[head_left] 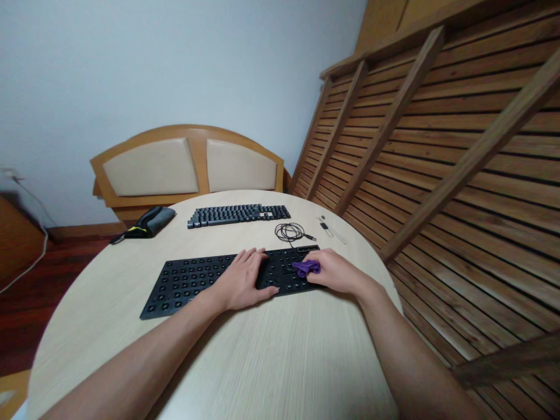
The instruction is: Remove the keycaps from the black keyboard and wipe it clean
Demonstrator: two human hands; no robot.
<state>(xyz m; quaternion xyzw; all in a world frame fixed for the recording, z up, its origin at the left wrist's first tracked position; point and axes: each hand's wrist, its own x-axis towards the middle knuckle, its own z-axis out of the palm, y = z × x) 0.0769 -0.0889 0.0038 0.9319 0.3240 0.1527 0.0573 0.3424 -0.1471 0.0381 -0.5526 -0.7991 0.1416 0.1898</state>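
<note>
A black keyboard base with its keycaps off lies across the near part of the round table, bare switches facing up. My left hand rests flat on its middle, fingers stretched out and thumb along the near edge. On the right end of the base, my right hand grips a bunched purple cloth, which is against the switches there. The fingertips of that hand are partly hidden by the cloth. Behind the base lies its coiled black USB cable.
Removed keycaps stand in keyboard order toward the table's far side. A dark folded pouch lies at the far left. Small tools sit on the right of the round table. Wooden slats lean close along the right.
</note>
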